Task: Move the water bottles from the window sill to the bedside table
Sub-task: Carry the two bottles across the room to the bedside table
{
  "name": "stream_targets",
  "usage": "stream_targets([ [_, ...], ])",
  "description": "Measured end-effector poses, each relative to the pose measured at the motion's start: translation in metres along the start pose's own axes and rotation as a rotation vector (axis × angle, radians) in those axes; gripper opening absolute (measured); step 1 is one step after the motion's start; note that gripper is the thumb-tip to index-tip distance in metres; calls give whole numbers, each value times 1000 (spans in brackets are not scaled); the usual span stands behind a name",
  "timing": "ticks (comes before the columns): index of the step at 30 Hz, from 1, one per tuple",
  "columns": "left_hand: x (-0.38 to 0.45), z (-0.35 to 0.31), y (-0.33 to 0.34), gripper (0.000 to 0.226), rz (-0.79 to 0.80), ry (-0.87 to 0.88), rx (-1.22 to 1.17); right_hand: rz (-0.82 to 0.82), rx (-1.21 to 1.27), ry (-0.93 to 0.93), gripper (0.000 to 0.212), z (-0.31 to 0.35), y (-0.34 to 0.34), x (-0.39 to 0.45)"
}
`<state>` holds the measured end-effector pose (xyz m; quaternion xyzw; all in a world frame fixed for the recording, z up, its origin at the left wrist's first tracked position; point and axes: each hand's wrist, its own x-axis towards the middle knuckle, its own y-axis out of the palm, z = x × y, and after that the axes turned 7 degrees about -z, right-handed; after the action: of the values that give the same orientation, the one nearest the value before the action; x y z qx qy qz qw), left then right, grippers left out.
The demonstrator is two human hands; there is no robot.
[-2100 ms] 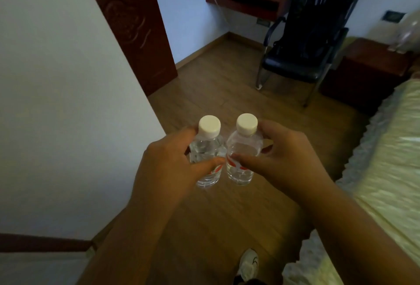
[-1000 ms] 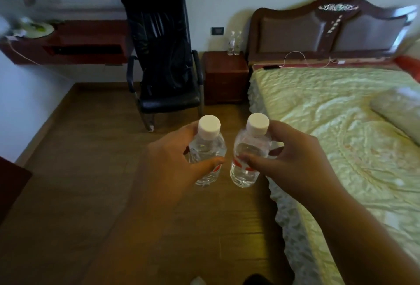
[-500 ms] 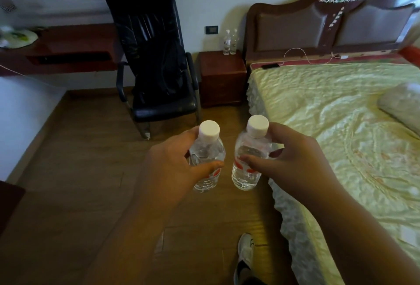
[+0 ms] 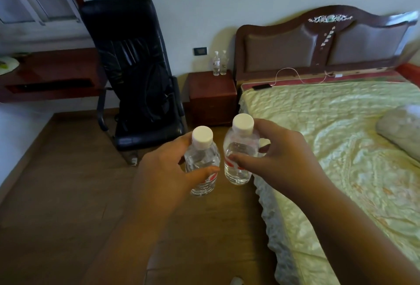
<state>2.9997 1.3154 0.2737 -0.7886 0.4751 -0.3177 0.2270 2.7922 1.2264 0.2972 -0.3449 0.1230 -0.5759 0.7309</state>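
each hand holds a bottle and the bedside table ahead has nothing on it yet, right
Not quite. The left hand and right hand each hold a bottle, but the head view shows two bottles already standing on the bedside table.

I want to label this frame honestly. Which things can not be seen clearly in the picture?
All in the head view:
- Two far bottles on the bedside table: too small to read labels or water level.
- Left-hand bottle: label mostly hidden by the left hand.
- Right-hand bottle: far side covered by the right hand.
- Window sill: cut off by the left edge.
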Motion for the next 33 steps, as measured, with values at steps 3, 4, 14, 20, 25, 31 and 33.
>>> stream_targets([
  [3, 22, -4, 11, 80, 19, -7, -12, 7, -24, 6, 68, -10, -4, 21],
  [4, 30, -5, 15, 80, 23, -6, -7, 7, -27, 11, 69, -13, -4, 28],
  [14, 124, 25, 47, 77, 94, 39, -7, -3, -47, 88, 69, -40, 19, 108],
  [20, 204, 50, 56, 72, 118, 96, -30, -62, -91, 122, 70, -39, 44, 179],
  [25, 267, 77, 51, 75, 122, 134, -46, -97, -80, 149, 69, -26, 69, 237],
  [31, 321, 105, 44, 76, 97, 156, -6, -135, -115, 158, 65, -15, 95, 286],
  [33, 336, 113, 44, 77, 91, 151, -3, -120, -109, 161, 63, -13, 101, 301],
])
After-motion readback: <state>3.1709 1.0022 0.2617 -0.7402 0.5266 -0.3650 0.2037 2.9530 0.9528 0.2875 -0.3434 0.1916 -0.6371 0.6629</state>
